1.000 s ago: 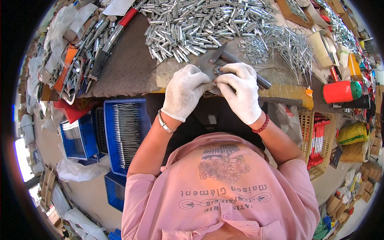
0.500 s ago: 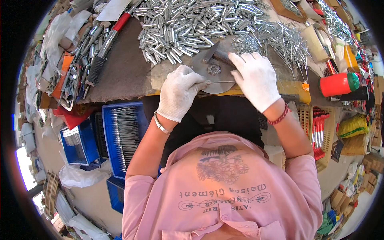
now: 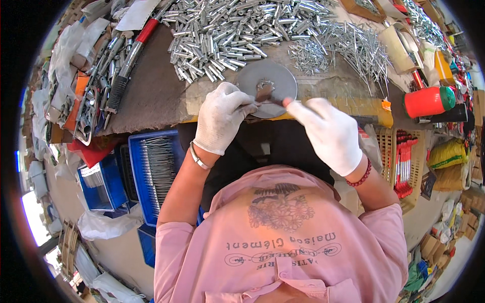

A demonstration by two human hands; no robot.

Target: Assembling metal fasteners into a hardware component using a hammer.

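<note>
Gloved hands meet over a round grey metal plate [image 3: 283, 76] at the upper centre of the frame. The left hand [image 3: 225, 118] has thumb and fingertips pinched together on a thin silver piece [image 3: 259, 104], largely hidden at the plate's near edge, while the blurred right hand [image 3: 331, 134] is closed around the handle of a hammer [image 3: 264, 92], its head over the plate beside the left fingertips.

Containers flank the worker. At left of centre, a tall blue bin [image 3: 173, 161] holds a dense row of thin metal rods [image 3: 155, 171]; the smaller blue bin [image 3: 117, 182] beside it carries pale strips at its far end. At right, a beige plastic crate [image 3: 417, 161] holds red-and-silver pieces [image 3: 404, 164]. At the upper right edge, a brown open box [image 3: 361, 15] contains small metal parts. Short silver tubes [image 3: 227, 35] lie heaped at top centre, thin metal pins [image 3: 356, 48] just to their right.
</note>
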